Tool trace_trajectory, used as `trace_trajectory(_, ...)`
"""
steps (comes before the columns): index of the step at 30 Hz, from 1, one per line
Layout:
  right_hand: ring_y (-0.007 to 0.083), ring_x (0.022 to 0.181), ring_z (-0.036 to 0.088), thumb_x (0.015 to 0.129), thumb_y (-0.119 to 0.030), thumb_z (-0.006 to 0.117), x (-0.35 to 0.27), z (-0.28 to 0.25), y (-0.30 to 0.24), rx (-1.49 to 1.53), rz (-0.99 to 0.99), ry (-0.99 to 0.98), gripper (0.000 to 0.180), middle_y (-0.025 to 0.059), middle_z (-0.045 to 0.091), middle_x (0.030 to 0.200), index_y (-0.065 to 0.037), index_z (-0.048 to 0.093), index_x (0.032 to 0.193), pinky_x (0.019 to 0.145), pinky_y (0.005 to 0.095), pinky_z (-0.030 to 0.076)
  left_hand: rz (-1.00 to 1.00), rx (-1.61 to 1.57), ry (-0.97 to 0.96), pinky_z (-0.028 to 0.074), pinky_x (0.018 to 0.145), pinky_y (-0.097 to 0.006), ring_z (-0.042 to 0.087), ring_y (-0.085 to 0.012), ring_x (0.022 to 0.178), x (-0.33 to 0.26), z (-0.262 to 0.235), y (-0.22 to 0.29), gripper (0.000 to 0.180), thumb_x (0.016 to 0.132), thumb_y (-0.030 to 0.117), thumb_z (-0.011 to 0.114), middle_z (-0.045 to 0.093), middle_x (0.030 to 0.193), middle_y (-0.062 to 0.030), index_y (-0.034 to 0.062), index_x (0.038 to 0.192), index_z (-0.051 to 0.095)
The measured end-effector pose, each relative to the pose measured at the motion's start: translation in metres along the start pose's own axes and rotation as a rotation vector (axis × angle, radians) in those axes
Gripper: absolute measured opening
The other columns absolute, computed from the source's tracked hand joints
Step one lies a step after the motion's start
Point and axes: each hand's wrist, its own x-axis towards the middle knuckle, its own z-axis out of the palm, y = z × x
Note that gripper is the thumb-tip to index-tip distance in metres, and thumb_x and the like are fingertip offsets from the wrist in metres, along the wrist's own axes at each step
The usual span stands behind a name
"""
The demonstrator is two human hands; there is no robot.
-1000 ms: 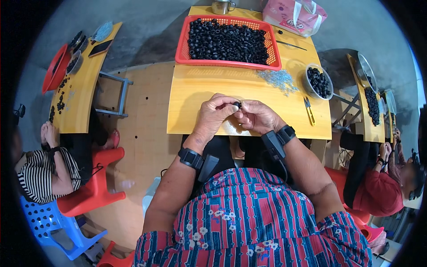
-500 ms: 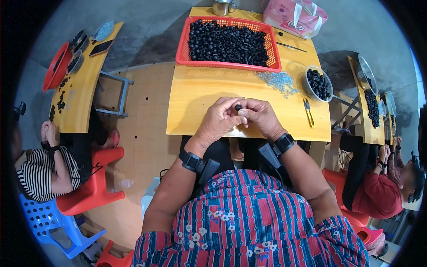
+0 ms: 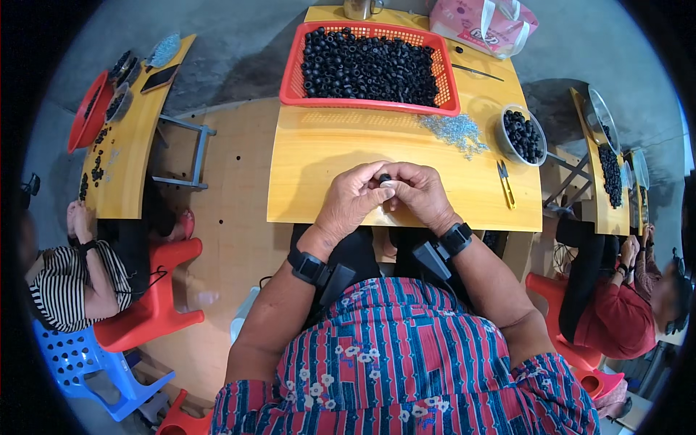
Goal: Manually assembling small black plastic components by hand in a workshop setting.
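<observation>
Between my two hands, just over the near edge of the yellow table (image 3: 319,181), is a small round black piece (image 3: 385,177). My left hand (image 3: 354,197) pinches it from one side, and my right hand (image 3: 420,196) closes on it from the other with thumb and fingertips. The fingers cover most of the piece, so its exact shape is hidden. Further back stands a red perforated basket (image 3: 290,98) heaped with black ring-like pieces (image 3: 373,67). A pile of small clear-bluish bits (image 3: 457,134) lies in front of the basket's right corner.
To the right are a clear tub (image 3: 540,156) of black pieces and yellow-handled thread snips (image 3: 506,187). A pink bag (image 3: 484,25), a metal cup (image 3: 360,9) and a thin dark rod (image 3: 477,72) lie farther back. People sit at tables on both sides.
My hands stay together on the black piece, with the fingers shifted slightly and the piece now more covered. The view has tilted a little; nothing else has visibly moved.
</observation>
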Motion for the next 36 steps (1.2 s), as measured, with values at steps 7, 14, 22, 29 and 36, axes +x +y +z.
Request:
trace_trajectory(7, 0.0094, 0.076, 0.062, 0.089, -0.002, 0.062, -0.004, -0.009, 0.015, -0.166, -0.226, 0.069, 0.017, 0.0036, 0.065, 0.089, 0.002, 0.065, 0.105, 0.070, 0.0238, 0.053, -0.066, -0.029, -0.032, 0.051, 0.079, -0.023, 0.061, -0.0091, 0.088, 0.003, 0.003, -0.001, 0.047, 0.087, 0.004, 0.065, 0.060, 0.100, -0.0043, -0.0046, 0.131, 0.051)
trace_trajectory(14, 0.0054, 0.070, 0.053, 0.084, -0.008, 0.072, -0.011, -0.034, -0.022, -0.209, -0.246, 0.408, 0.015, -0.0008, 0.059, 0.080, -0.001, 0.064, 0.096, 0.063, 0.0211, 0.047, -0.077, -0.060, 0.045, 0.047, 0.083, -0.022, 0.056, -0.0069, 0.087, -0.001, 0.002, -0.003, 0.051, 0.087, -0.002, 0.060, 0.058, 0.118, -0.0092, -0.0013, 0.136, 0.048)
trace_trajectory(22, 0.0097, 0.059, 0.055, 0.076, -0.013, 0.080, -0.025, -0.159, -0.055, -0.704, -0.356, 0.949, 0.023, 0.0042, 0.060, 0.065, 0.000, 0.063, 0.084, 0.057, 0.0260, 0.047, -0.056, -0.034, 0.049, 0.050, 0.080, -0.022, 0.056, -0.0073, 0.086, 0.001, 0.003, -0.005, 0.039, 0.087, -0.003, 0.059, 0.061, 0.107, -0.0064, -0.0009, 0.126, 0.058)
trace_trajectory(29, 0.0145, 0.064, 0.061, 0.075, -0.011, 0.077, -0.023, -0.196, -0.077, -0.870, -0.219, 1.120, 0.029, 0.0070, 0.064, 0.070, -0.002, 0.067, 0.101, 0.064, 0.0282, 0.050, -0.028, -0.038, 0.066, 0.051, 0.077, -0.023, 0.058, -0.0081, 0.085, -0.002, 0.001, -0.008, 0.036, 0.089, -0.001, 0.058, 0.064, 0.107, -0.0072, 0.0001, 0.124, 0.059)
trace_trajectory(36, 0.0060, 0.073, 0.059, 0.084, 0.000, 0.068, -0.001, -0.125, -0.075, -0.543, -0.445, 0.739, 0.011, 0.0008, 0.066, 0.082, 0.002, 0.067, 0.094, 0.067, 0.0207, 0.048, -0.007, -0.020, 0.015, 0.049, 0.081, -0.023, 0.058, -0.0082, 0.086, -0.003, -0.001, -0.004, 0.037, 0.086, -0.004, 0.059, 0.062, 0.106, -0.0056, -0.0002, 0.122, 0.060)
